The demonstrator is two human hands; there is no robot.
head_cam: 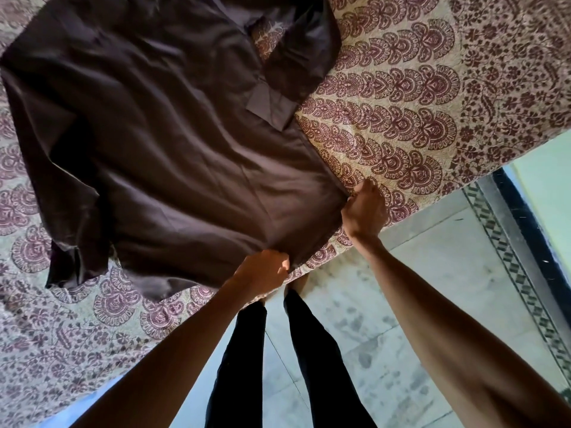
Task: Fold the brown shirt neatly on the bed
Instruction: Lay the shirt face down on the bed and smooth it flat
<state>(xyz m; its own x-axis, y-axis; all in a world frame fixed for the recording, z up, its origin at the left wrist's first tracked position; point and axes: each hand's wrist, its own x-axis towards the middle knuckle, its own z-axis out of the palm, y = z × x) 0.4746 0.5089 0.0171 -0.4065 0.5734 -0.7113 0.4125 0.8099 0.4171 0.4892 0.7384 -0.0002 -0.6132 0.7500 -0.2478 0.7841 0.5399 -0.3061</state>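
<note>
The brown shirt [160, 143] lies spread across the bed [417, 97], which is covered in a cream sheet with maroon paisley print. One sleeve bends over at the top right, its cuff lying on the shirt's edge. The other sleeve hangs crumpled at the lower left. My left hand [262, 271] pinches the shirt's hem near the bed's edge. Further right, my right hand [364, 208] grips the hem's corner. The cloth between both hands is pulled fairly taut.
The bed's edge runs diagonally from the lower left to the right. Below it is a pale tiled floor [401, 304] with a patterned border strip at the right. My legs in dark trousers [272, 350] stand against the bed.
</note>
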